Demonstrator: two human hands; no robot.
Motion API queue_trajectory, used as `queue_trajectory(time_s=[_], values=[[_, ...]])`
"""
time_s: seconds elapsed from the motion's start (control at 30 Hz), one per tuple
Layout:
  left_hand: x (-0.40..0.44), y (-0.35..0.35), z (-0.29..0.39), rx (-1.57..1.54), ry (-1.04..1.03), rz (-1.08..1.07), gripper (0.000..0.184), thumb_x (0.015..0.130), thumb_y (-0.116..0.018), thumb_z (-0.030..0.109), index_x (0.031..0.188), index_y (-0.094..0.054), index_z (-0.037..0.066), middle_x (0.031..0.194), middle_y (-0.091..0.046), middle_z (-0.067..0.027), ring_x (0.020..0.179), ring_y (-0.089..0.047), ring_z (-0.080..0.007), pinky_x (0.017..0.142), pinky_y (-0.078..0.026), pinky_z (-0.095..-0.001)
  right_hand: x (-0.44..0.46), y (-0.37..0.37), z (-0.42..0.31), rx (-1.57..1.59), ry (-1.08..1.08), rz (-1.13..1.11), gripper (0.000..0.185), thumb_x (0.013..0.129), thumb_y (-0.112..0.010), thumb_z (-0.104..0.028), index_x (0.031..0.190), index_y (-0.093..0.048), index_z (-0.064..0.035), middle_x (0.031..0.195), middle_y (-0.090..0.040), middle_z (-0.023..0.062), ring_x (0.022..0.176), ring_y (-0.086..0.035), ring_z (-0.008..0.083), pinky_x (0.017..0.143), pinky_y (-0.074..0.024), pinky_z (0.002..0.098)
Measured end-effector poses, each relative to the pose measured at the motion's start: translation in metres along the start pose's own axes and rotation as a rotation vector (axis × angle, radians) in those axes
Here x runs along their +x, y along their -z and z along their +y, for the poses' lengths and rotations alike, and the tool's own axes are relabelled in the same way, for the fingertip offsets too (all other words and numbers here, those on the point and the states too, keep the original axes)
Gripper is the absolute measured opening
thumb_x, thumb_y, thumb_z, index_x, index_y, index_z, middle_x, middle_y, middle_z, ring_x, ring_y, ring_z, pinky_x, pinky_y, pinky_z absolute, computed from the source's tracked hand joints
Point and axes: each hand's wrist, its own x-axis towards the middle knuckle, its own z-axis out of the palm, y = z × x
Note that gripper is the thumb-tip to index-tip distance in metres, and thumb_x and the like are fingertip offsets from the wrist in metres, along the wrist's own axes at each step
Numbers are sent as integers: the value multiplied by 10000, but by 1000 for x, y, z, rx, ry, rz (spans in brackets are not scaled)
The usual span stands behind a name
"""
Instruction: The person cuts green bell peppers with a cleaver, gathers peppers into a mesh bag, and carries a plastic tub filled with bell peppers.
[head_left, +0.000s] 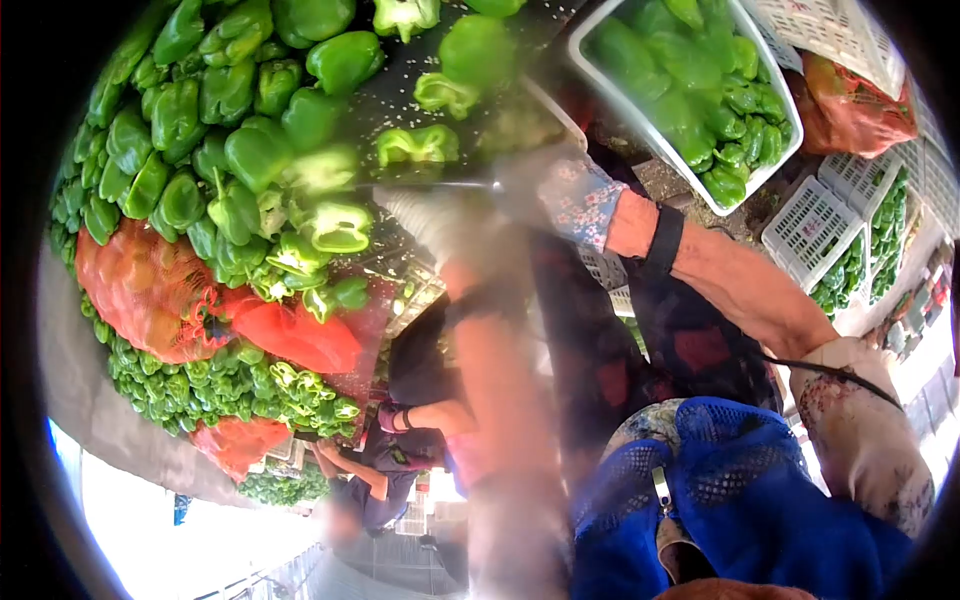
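My right hand (560, 192), in a flower-patterned glove with a black band above the wrist, is closed around what looks like a knife (440, 185). Its thin blade points left across the dark work surface. My left hand (422, 218), in a pale glove, lies just below the blade; blur hides its fingers. Right above the blade sits a cut green bell pepper (418, 146). Another cut pepper (340, 227) lies left of my left hand, at the edge of a large heap of whole green bell peppers (230, 130).
A white crate (790, 150) of green peppers stands at upper right, near a red mesh sack (850, 105) and white plastic baskets (812, 225). Red mesh sacks (145, 285) lie at left. Another person (385, 485) works lower down, beside more peppers.
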Motion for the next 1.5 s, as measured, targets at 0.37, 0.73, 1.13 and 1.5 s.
queue_trajectory(time_s=[0.37, 0.73, 1.13, 1.5], values=[[56, 45, -38, 777, -656, 118, 677, 782, -642, -25, 1355, -284, 13, 1275, -452, -125, 1073, -489, -227, 969, -440, -309, 25, -9, 1, -73, -8, -147, 140, 810, -553, -127, 850, -658, -42, 767, -647, 116, 662, -624, 252, 585, -500, 362], [98, 83, -58, 1329, -1360, -106, 676, 699, -739, -7, 1274, -388, -56, 1118, -582, -144, 971, -564, -228, 866, -498, -321, 54, 35, -81, -138, -1130, 249, 259, 848, -497, -119, 1026, -666, -37, 1014, -641, 152, 984, -614, 310, 847, -484, 369], [115, 107, -47, 764, -512, 39, 1000, 527, -879, 22, 1345, -304, 11, 1294, -463, -132, 1082, -499, -237, 982, -458, -373, -4, -64, 33, 119, -28, 112, 105, 782, -567, -148, 786, -642, -75, 748, -628, 127, 695, -625, 297, 622, -492, 410], [60, 31, -10, 485, -450, 83, 805, 708, -651, -149, 1402, -258, -36, 1386, -392, -187, 1199, -473, -268, 1074, -376, -360, 2, -78, 48, 466, 85, 424, 280, 855, -555, -276, 1029, -642, -75, 1011, -626, 140, 834, -645, 270, 694, -534, 394]])
